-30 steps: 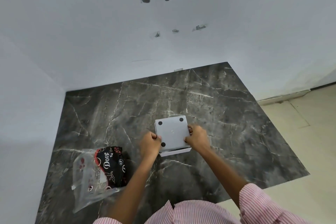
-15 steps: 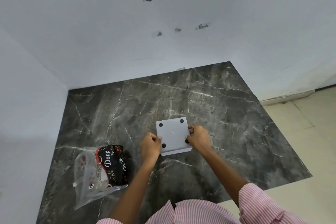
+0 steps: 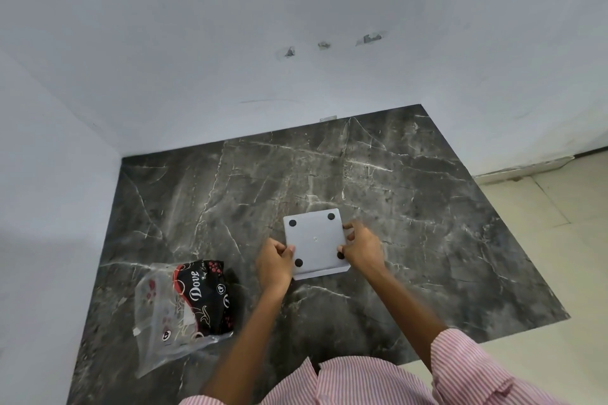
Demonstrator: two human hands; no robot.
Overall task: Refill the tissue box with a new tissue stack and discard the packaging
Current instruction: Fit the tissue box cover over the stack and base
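A square light-grey plastic tissue box (image 3: 315, 242) is lying upside down on the dark veined marble slab (image 3: 427, 223) — four black round feet facing up. The left hand (image 3: 274, 261) is pinching the box's left edge, and the right hand (image 3: 361, 248) is pinching its right edge. Left of the box, well apart, a crumpled clear-and-black printed plastic wrapper (image 3: 184, 306) is lying on the slab.

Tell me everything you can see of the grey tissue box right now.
The tissue box is square, pale grey and matt, plastic by its look. It is upside down on the dark marble counter, flat base facing up with four black round feet at the corners and a small mark in the centre. A thin lip shows along its near edge. The left hand grips its left side, the right hand its right side. Its contents are hidden.
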